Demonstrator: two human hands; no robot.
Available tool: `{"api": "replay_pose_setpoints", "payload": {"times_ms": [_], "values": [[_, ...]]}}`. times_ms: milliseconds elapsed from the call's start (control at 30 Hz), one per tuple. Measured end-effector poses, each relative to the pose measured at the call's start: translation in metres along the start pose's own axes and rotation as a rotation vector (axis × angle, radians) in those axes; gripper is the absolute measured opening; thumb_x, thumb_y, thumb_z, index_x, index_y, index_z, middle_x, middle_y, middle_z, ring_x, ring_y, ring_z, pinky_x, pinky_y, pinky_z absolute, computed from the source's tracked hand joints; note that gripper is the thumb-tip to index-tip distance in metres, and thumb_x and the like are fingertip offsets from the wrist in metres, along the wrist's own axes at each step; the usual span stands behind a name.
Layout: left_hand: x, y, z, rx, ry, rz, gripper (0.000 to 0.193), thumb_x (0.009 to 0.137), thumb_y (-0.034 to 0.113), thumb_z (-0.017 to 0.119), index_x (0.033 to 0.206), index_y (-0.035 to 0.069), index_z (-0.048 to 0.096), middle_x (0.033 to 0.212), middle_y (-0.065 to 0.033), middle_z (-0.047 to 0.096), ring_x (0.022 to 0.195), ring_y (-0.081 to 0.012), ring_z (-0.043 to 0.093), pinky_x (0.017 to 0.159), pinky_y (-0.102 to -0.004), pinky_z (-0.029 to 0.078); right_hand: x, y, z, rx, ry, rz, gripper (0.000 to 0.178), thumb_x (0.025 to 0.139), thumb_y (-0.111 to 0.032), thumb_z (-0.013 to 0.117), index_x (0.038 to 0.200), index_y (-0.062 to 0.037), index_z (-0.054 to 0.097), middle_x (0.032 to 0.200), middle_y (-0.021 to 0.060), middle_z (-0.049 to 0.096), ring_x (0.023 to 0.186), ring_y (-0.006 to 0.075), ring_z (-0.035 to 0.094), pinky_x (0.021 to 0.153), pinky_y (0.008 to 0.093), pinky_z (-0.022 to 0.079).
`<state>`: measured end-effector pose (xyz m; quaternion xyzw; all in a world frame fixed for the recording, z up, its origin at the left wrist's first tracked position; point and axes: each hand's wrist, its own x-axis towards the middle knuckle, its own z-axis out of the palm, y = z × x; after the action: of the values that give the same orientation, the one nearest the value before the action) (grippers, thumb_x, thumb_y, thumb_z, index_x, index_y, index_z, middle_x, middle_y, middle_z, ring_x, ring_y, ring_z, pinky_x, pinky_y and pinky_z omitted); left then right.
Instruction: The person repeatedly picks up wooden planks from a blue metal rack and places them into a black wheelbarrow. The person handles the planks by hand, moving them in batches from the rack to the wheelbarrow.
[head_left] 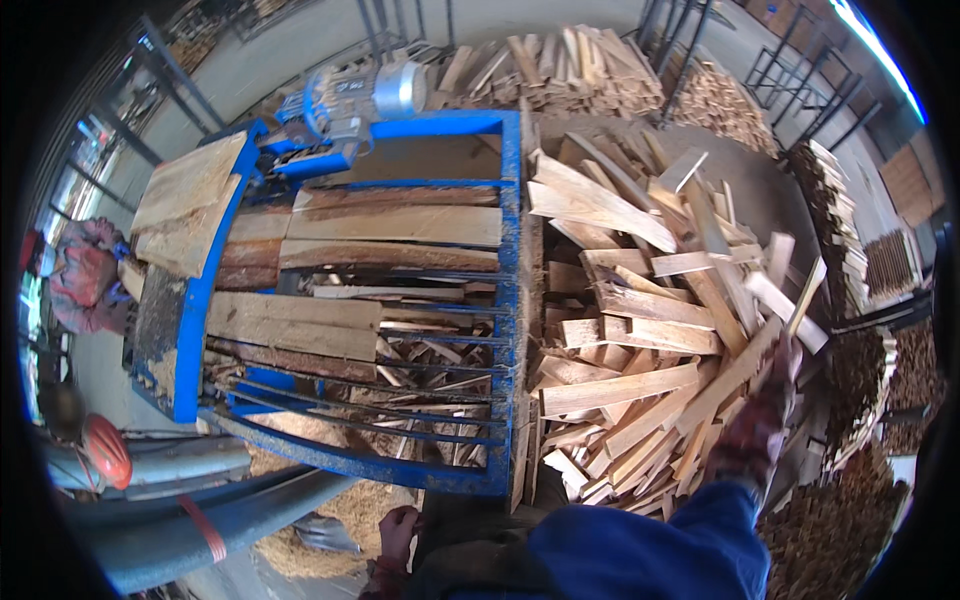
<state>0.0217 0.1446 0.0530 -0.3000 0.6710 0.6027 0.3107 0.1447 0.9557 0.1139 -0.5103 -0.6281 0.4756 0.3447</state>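
My right arm, in a blue garment with a dark reddish lower sleeve, stretches over the right side of a heap of cut wooden slats (620,390). My right hand (786,358), smeared by motion, closes around the lower end of a thin pale wooden slat (808,296) that points up and away. Longer boards lie just left of that hand. Low in the picture, close to my body, my left hand (400,528) has its fingers curled, with nothing visible in them. It is beside the dark cloth of my clothing, below the blue machine frame.
Left of the heap stands a blue metal frame (510,240) with bars carrying rough boards (400,228) and a motor (400,90). Sawdust (320,520) and thick pipes (230,520) lie near left. Another person (85,280) is at the far left. Stacked wood (840,500) lines the right.
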Motion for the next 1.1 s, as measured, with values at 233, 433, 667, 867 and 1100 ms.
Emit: {"api": "replay_pose_setpoints", "payload": {"times_ms": [233,433,667,867,1100], "values": [[-0.033,0.115,0.058,0.195,-0.390,0.195,0.035,0.092,0.012,0.064,0.120,-0.005,0.052,0.100,-0.0148,0.067,0.088,-0.0211,0.068,0.077,-0.0291,0.056,-0.214,-0.042,0.087,-0.063,-0.191,0.037,0.022,0.095,-0.024,0.053,0.087,-0.0035,0.057,0.059,-0.0018,0.047,0.043,0.0075,0.044,0.038,0.0243,0.033],[-0.033,0.176,0.133,0.005,-0.675,0.264,0.044,0.094,0.020,0.062,0.129,0.000,0.046,0.118,-0.0169,0.061,0.110,-0.0274,0.061,0.096,-0.0398,0.049,-0.336,-0.086,0.177,-0.027,-0.837,-0.012,0.019,0.094,-0.014,0.059,0.108,-0.0014,0.059,0.066,-0.0009,0.054,0.053,0.0073,0.050,0.045,0.0262,0.041],[-0.026,0.161,0.120,-0.758,-0.657,0.306,0.067,0.087,0.051,0.063,0.131,0.003,0.048,0.127,-0.0156,0.056,0.120,-0.0285,0.052,0.107,-0.0445,0.037,-0.421,-0.107,0.231,-0.227,-1.379,-0.836,0.035,0.082,-0.013,0.070,0.114,-0.0015,0.058,0.083,0.0142,0.064,0.064,0.0316,0.065,0.049,0.0392,0.051],[-0.018,0.137,0.080,-0.939,-0.304,0.223,0.039,0.091,0.033,0.064,0.113,0.003,0.057,0.078,-0.0021,0.053,0.073,-0.0159,0.050,0.073,-0.0344,0.043,-0.446,-0.104,0.266,-0.187,-1.655,-0.854,0.040,0.082,-0.025,0.072,0.112,-0.0013,0.059,0.098,0.0165,0.061,0.080,0.0340,0.065,0.063,0.0411,0.054],[-0.013,0.136,0.031,-1.043,-0.100,0.207,0.016,0.092,0.017,0.063,0.101,0.004,0.059,0.060,0.0044,0.041,0.049,-0.0076,0.037,0.052,-0.0275,0.036,-0.448,-0.127,0.380,-0.155,-1.216,-0.562,0.040,0.083,-0.012,0.070,0.118,0.0014,0.057,0.098,0.0201,0.065,0.070,0.0254,0.067,0.061,0.0344,0.053]]}}
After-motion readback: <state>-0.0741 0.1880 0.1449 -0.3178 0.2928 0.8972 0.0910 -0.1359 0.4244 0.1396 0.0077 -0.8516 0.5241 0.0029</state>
